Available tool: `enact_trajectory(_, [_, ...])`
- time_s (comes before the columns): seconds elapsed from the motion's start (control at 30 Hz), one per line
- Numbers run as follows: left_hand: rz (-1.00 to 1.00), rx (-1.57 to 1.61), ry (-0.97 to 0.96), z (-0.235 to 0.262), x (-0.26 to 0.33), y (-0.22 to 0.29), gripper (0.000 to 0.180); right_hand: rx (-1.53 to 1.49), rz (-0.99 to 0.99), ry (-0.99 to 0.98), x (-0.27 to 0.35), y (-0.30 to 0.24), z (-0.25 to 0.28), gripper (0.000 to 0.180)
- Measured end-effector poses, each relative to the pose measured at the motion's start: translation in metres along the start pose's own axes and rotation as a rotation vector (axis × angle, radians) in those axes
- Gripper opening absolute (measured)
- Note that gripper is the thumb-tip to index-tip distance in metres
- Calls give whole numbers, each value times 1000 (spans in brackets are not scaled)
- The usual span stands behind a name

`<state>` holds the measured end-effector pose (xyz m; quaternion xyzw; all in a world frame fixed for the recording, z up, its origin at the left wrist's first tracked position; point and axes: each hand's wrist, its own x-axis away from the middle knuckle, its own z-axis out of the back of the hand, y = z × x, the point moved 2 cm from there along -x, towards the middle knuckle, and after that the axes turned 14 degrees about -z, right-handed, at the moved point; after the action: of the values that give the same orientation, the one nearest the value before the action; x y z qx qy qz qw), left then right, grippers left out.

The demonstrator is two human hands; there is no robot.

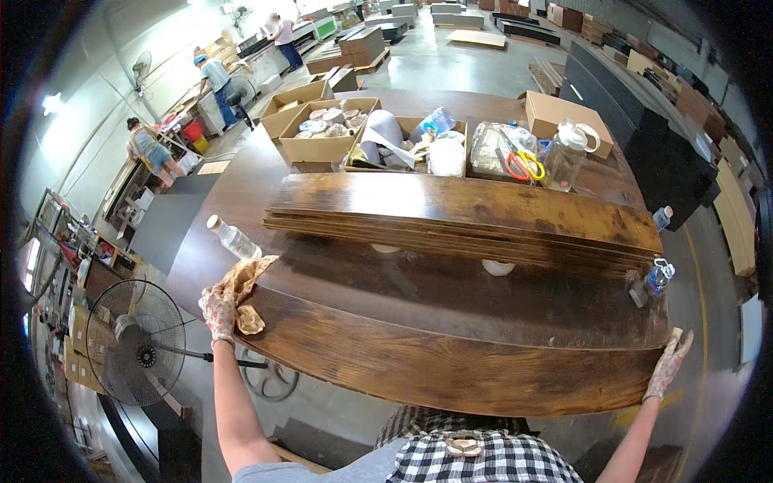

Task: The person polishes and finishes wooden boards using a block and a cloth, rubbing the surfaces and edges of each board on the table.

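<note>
A long dark-stained wooden board (pixel 451 354) lies along the near edge of a big brown table (pixel 233 209). My left hand (pixel 219 311), in a patterned glove, grips the board's left end with a stained rag (pixel 246 290) under the fingers. My right hand (pixel 668 366), also gloved, holds the board's right end with the fingers spread along its edge. Behind it sits a stack of similar stained boards (pixel 467 217).
A clear bottle (pixel 232 237) lies at the table's left, a small blue-capped bottle (pixel 659 275) at the right. Cardboard boxes (pixel 326 133) with cans, scissors and a jug line the far side. A floor fan (pixel 135 342) stands lower left. People work at benches far left.
</note>
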<state>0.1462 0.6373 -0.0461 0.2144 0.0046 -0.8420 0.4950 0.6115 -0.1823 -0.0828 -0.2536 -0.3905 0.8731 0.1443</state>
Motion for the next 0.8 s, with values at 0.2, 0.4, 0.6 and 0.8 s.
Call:
enact_trajectory(0.2, [-94,331,130,-23,-19,-84,32,-557,-415,-108,-23,-32,30,71])
enact_trajectory(0.4, [147,1337,326,-14,-28,-115,33,-789,-505,-91,-75,2,81,51])
enact_trajectory(0.6, [353,1678,523,-22,40,-107,42,-1205,-615,-288,-29,55,55,33])
enact_trajectory(0.8, [661,1795,309,21,129,-15,45,-1265,-755,-111,20,27,58,29])
